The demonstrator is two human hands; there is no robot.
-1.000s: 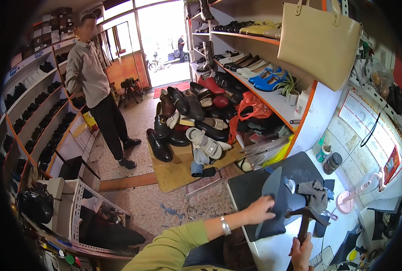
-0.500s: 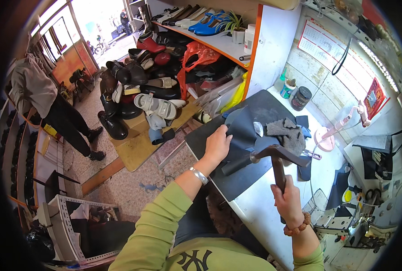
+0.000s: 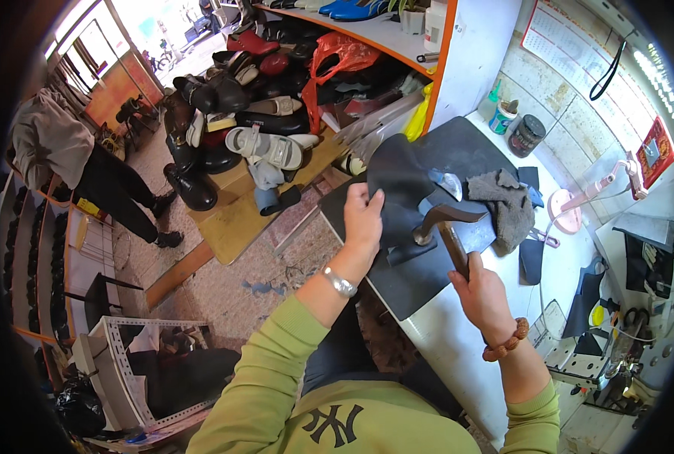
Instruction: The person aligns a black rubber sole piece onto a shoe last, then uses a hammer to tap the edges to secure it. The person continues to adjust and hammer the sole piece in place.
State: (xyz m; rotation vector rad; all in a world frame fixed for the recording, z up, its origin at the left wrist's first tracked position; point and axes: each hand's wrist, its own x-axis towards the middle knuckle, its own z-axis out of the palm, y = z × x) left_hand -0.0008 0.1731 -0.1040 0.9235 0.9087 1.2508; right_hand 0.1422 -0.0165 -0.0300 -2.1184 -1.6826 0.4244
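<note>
My left hand (image 3: pixel 363 225) is closed on the near left edge of a black flexible sheet (image 3: pixel 397 172), which curves up over a dark work mat (image 3: pixel 469 147). My right hand (image 3: pixel 487 296) grips the wooden handle of a hammer (image 3: pixel 453 246). Its metal head is down at the sheet, against or just above a dark rolled-looking part; exact contact cannot be made out. A grey rag (image 3: pixel 502 206) lies bunched to the right of the hammer head. Between rag and sheet, a small shiny rounded piece (image 3: pixel 448 184) shows.
The white table (image 3: pixel 458 344) carries a dark jar (image 3: pixel 527 135), a green-and-white container (image 3: pixel 503 117) and a pink lamp stand (image 3: pixel 566 210). Many shoes (image 3: pixel 265 147) are piled on the left, below an orange-edged shelf (image 3: pixel 382 44). A person (image 3: pixel 87 151) stands at far left.
The hammer has come down to the sheet, its handle now tilted leftward. My left hand's hold is higher and the sheet stands more raised. The whole view has shifted slightly.
</note>
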